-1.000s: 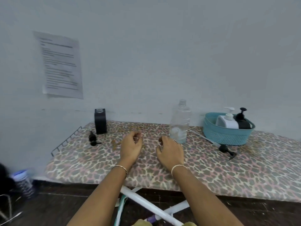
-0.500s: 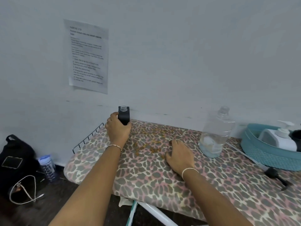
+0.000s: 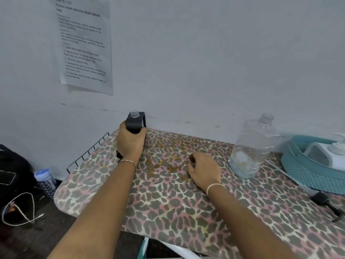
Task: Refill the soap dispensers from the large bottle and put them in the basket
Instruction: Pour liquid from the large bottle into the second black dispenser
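My left hand [image 3: 130,142] is wrapped around a black soap dispenser [image 3: 135,122] with an uncapped neck, standing at the back left of the leopard-print board [image 3: 186,206] against the wall. Resting on the board near the middle, my right hand [image 3: 203,170] has its fingers curled and holds nothing. To its right stands the large clear bottle [image 3: 251,146], uncapped, with a little liquid at the bottom. At the far right, a teal basket [image 3: 306,176] holds a white dispenser [image 3: 328,154]. A black pump head with a long tube [image 3: 321,199] lies in front of the basket.
A wire rack [image 3: 87,152] edges the board's left end. On the floor at the left are a black bag [image 3: 13,169], a small water bottle [image 3: 45,181] and a white cable [image 3: 20,212]. A printed sheet [image 3: 84,43] hangs on the wall.
My left hand reached to the back left and closed around the black dispenser. The view swung left and down, closer to the board. My right hand stayed resting on the board.
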